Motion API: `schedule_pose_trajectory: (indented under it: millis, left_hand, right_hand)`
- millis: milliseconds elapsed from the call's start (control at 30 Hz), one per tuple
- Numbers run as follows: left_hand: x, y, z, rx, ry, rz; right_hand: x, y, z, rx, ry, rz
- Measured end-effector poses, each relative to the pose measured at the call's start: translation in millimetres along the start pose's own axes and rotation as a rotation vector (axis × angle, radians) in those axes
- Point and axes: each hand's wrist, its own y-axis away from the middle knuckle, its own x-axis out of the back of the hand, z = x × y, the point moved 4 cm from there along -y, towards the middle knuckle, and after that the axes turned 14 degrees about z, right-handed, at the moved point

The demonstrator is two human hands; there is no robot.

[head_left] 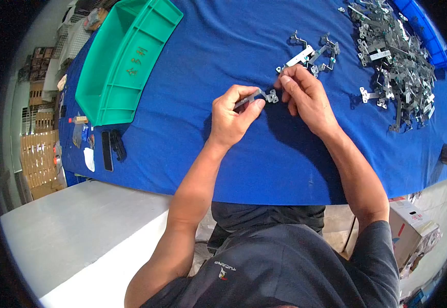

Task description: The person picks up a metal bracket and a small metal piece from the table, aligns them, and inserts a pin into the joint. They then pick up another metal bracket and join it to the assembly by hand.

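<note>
My left hand (235, 114) is closed, with thumb and fingers pinching a thin metal hinge (257, 94). The hinge's holed end plate points right, toward my other hand. Just beyond that plate, my right hand (305, 96) is raised over the cloth with its fingertips drawn together. Whatever may be between those fingertips is too small or hidden to make out. Behind my right hand lies a small group of similar metal hinges (331, 51), partly covered by the fingers.
A large heap of metal hinges (395, 66) lies at the right, beside a blue bin (426, 31). At the left stands a green plastic bin (115, 87). A dark phone (107, 151) lies near the left edge of the blue tablecloth (198, 46).
</note>
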Motion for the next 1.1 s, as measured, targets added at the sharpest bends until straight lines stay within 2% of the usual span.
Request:
schedule_pose_trajectory:
  millis: [167, 300, 400, 500, 700, 900, 1000, 1100]
  left_hand:
    - [5.5, -4.2, -2.3, 0.066, 0.157, 0.090]
    - [1.2, -3.7, -1.4, 0.023, 0.149, 0.082]
    - [1.6, -3.2, -0.9, 0.087, 0.184, 0.051]
    - [1.9, -2.7, -3.2, 0.068, 0.141, 0.012]
    - [1.0, -0.7, -3.1, 0.067, 0.053, -0.009]
    - [-1.7, 0.6, 5.2, 0.009, -0.070, -0.108]
    - [-1.3, 0.3, 9.7, -0.029, -0.079, -0.089]
    - [0.8, -0.3, 0.1, 0.008, -0.034, -0.013]
  right_hand:
    - [-4.4, 6.0, -7.5, 0.066, 0.210, -0.136]
    - [-4.9, 4.3, -4.9, 0.136, 0.242, -0.145]
    - [-5.2, 3.2, -0.9, 0.159, 0.247, -0.146]
    - [-4.8, 5.2, -6.2, 0.142, 0.277, -0.155]
    - [-1.8, -1.1, 1.1, 0.005, 0.055, -0.151]
    - [-0.8, 0.8, -0.8, 0.028, 0.183, -0.184]
    - [0.3, 0.2, 0.5, 0.002, -0.058, -0.028]
    - [1.6, -2.9, 3.5, -0.020, -0.038, 0.028]
